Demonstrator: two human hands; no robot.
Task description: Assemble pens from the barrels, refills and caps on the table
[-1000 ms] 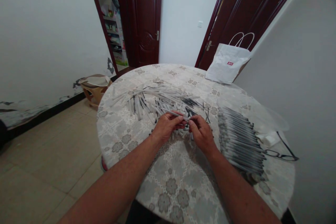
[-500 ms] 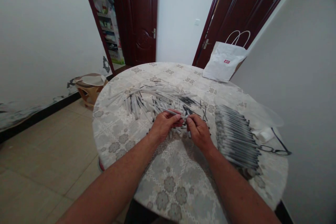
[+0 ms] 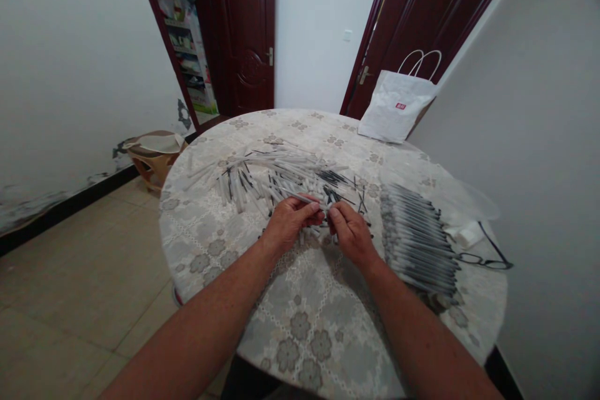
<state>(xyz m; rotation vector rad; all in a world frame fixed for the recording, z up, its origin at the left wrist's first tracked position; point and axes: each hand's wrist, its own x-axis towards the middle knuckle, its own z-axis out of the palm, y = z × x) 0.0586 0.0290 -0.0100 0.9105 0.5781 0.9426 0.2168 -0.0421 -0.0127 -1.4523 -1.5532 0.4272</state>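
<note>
My left hand [image 3: 290, 223] is closed on a thin grey pen barrel [image 3: 296, 196] that slants up to the left from its fingers. My right hand [image 3: 350, 232] is pinched at the barrel's near end, its fingertips meeting those of the left; what it pinches is too small to make out. Both hands hover over a loose heap of pen barrels and black refills [image 3: 276, 176] spread across the middle of a round table [image 3: 309, 319] with a flowered cloth. A neat row of assembled pens [image 3: 415, 237] lies just right of my right hand.
A white paper bag [image 3: 396, 109] leans at the table's far edge by a dark door. Black glasses [image 3: 485, 256] and a clear plastic sheet [image 3: 462, 200] lie at the right edge, close to the wall. A wooden stool [image 3: 154, 153] stands on the tiled floor at left.
The camera has tilted, so the table and hands sit slightly lower-left in view. Both hands stay together at the same pen, with only small finger movement.
</note>
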